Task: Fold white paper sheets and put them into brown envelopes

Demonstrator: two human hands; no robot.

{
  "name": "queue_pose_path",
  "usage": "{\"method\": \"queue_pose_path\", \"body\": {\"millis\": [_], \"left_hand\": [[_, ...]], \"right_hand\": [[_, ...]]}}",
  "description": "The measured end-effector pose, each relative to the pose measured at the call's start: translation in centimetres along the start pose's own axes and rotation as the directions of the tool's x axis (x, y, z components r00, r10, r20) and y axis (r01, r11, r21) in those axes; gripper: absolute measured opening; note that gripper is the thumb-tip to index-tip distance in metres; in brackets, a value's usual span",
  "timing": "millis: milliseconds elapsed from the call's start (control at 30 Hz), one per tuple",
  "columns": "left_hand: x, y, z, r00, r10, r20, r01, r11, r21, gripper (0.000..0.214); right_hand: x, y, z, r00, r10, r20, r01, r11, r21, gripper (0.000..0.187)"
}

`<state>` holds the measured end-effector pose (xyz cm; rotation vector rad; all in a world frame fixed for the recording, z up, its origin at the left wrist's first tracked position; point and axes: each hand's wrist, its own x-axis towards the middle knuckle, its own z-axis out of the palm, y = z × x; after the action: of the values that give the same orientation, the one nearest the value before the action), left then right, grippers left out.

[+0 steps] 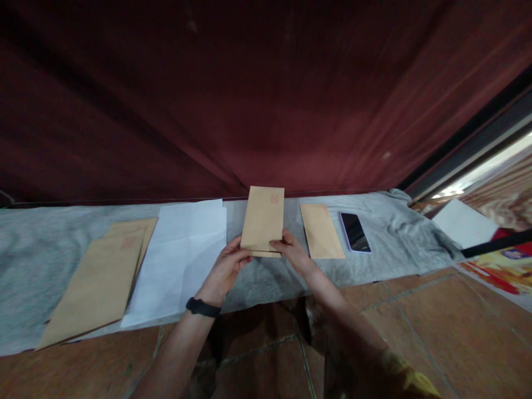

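In front of me, brown paper envelopes (264, 219) with small red print at the top right are held up by both hands. At least two layers show along their lower edge. My left hand (224, 266) pinches the lower left corner; a dark band circles that wrist. With thumb and fingers, my right hand (293, 249) grips the lower right corner. Just to the right, a single brown envelope (322, 231) lies flat on the grey cloth. White paper sheets (183, 249) lie to the left of my left hand.
A stack of larger brown envelopes (100, 271) lies at the far left of the grey cloth (394, 233). Right of the single envelope rests a phone (355, 233). Behind stands a dark red fabric wall (266, 100); the tiled floor (415, 316) lies in front.
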<state>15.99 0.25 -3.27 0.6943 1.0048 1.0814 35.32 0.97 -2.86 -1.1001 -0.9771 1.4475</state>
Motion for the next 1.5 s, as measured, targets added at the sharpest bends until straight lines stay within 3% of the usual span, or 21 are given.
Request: {"method": "queue_pose_path", "body": {"millis": [133,267,500,933,1200,1500], "left_hand": [[-0.2,0.6,0.1,0.999,0.018,0.048,-0.023,0.993,0.115,0.061],[-0.4,0.6,0.3,0.999,0.043,-0.011,-0.04,0.982,0.183,0.06],[-0.1,0.4,0.5,0.991,0.108,-0.085,-0.087,0.972,0.219,0.048],[-0.5,0.7,0.3,0.995,0.055,-0.081,-0.022,0.932,0.361,0.041],[-0.4,0.7,-0.1,0.998,0.024,-0.061,-0.002,0.94,0.34,0.041],[-0.4,1.0,-0.4,0.999,-0.03,-0.041,0.04,0.958,0.284,0.045]], "right_hand": [[0.0,0.1,-0.2,1.0,0.001,0.016,-0.002,0.999,0.032,0.039],[-0.1,0.3,-0.1,0.999,0.04,0.031,-0.04,0.999,0.01,0.038],[-0.3,1.0,-0.5,0.986,0.101,0.134,-0.092,0.993,-0.067,0.052],[0.6,1.9,-1.5,0.987,0.087,0.135,-0.066,0.986,-0.152,0.037],[1.0,2.4,-2.0,0.985,0.126,0.121,-0.113,0.988,-0.106,0.041],[0.4,0.8,-1.8,0.988,0.093,0.125,-0.087,0.995,-0.051,0.046]]}}
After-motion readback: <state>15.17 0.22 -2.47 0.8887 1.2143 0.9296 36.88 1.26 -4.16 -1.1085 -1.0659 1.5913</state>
